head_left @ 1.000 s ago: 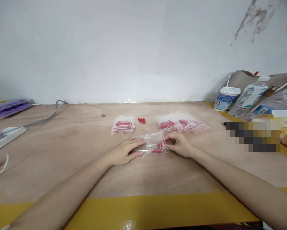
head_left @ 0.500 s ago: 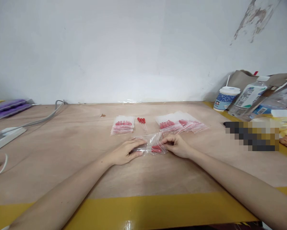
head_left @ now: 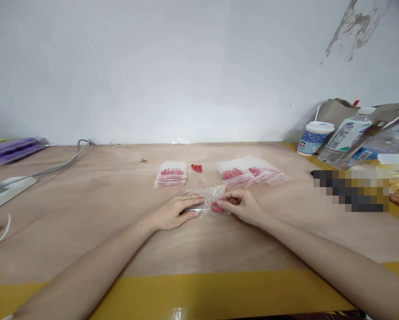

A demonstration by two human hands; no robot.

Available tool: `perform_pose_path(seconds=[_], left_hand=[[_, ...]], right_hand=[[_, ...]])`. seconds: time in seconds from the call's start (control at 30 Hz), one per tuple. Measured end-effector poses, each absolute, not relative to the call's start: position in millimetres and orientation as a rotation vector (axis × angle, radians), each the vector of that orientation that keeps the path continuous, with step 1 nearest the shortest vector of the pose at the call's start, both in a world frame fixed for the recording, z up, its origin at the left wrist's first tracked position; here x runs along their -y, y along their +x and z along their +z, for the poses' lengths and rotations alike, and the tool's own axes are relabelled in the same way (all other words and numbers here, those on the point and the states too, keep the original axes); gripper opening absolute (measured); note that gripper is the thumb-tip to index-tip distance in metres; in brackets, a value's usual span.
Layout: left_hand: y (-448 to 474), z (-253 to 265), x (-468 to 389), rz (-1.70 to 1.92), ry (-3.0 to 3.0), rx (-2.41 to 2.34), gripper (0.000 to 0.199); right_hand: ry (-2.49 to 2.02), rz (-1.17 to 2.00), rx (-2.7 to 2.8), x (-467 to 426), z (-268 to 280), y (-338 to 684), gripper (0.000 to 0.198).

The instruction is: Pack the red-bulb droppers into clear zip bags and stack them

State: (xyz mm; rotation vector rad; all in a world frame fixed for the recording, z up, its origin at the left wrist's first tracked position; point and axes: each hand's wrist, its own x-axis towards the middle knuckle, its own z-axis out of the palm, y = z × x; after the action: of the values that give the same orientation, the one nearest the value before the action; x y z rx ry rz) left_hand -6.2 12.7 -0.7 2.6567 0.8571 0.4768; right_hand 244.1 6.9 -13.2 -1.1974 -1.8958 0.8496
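Observation:
A clear plastic zip bag (head_left: 204, 209) lies on the table in front of me, with red-ended slim pieces (head_left: 216, 207) inside it. My left hand (head_left: 176, 210) rests over the bag's left end and holds it, fingers on top and thumb along the near side. At the other end, my right hand (head_left: 242, 205) pinches the bag, its thumb by the red ends. Just beyond lie 3 loose slim pieces (head_left: 197, 169) with red ends and thin pale shafts. A stack of filled bags (head_left: 170, 174) stands to their left. More filled bags (head_left: 253, 171) are fanned out on the right.
A power strip (head_left: 11, 189) with a grey cable lies at the left, purple packets (head_left: 14, 150) behind it. On the right stand a paper cup (head_left: 314, 138) with a straw and a plastic bottle (head_left: 348, 135). A dark, blurred-out object (head_left: 351, 191) lies nearer. Yellow tape (head_left: 193, 291) lines the front edge.
My right hand has shifted slightly left along the bag, its thumb now over the red ends. The left hand and the stacks stay where they were.

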Motion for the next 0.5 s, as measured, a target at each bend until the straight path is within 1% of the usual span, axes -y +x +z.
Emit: perform_pose_path(seconds=[0.2, 0.37, 0.43, 0.5], left_hand=[[-5.2, 1.4, -11.8, 0.453, 2.651, -0.878, 0.04], [-6.2, -0.4, -11.8, 0.472, 2.655, -0.864, 0.041], [-6.7, -1.7, -12.6, 0.471, 2.659, -0.853, 0.04], [-6.6, -2.3, -13.4, 0.465, 2.656, -0.849, 0.039]], right_hand=[[-1.239, 0.868, 1.685, -7.6, -24.1, 241.0, 0.024], [-1.215, 0.993, 1.625, -7.4, -22.9, 242.4, 0.023], [-1.22, 0.885, 1.625, -8.0, -22.0, 245.4, 0.024], [-1.254, 0.61, 1.657, -9.6, -17.8, 248.8, 0.024]])
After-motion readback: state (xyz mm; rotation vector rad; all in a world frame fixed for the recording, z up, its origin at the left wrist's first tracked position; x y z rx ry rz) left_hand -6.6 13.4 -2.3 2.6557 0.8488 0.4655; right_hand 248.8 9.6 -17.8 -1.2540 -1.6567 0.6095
